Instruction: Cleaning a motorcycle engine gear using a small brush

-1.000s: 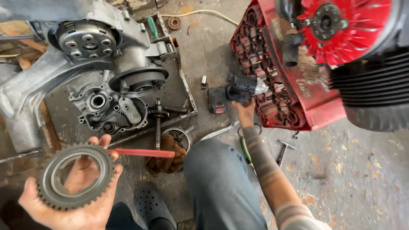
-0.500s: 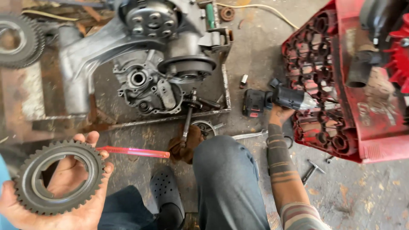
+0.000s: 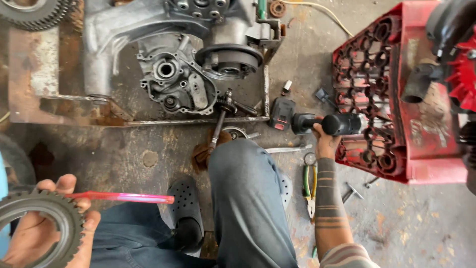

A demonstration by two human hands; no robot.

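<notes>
Head view, read left to right. The left hand (image 3: 34, 238), at the lower left edge, lies palm up with its fingers curled around a large toothed gear ring (image 3: 47, 223); the thumb and fingers also pinch the near end of a thin red rod (image 3: 124, 197), whose long axis runs nearly level, pointing right toward a dark perforated shoe (image 3: 186, 208). Above, well apart from this hand, a grey engine casing (image 3: 173, 74) rests on a rusty metal frame (image 3: 34, 74), and a slim steel shaft (image 3: 218, 124) leans down from it toward the person's knee (image 3: 248, 188). Right of the knee, the right hand (image 3: 325, 141) is closed around the grip of a black cordless power tool (image 3: 317, 121), which lies horizontally with its battery end to the left and its head to the right, touching or just beside a red plastic crate (image 3: 377, 99). This hand is the nearer one to the crate. Green-handled pliers (image 3: 310, 186) and a wrench (image 3: 287, 149) lie on the stained concrete floor (image 3: 421, 223) beside the forearm. The space is a cluttered workshop.
</notes>
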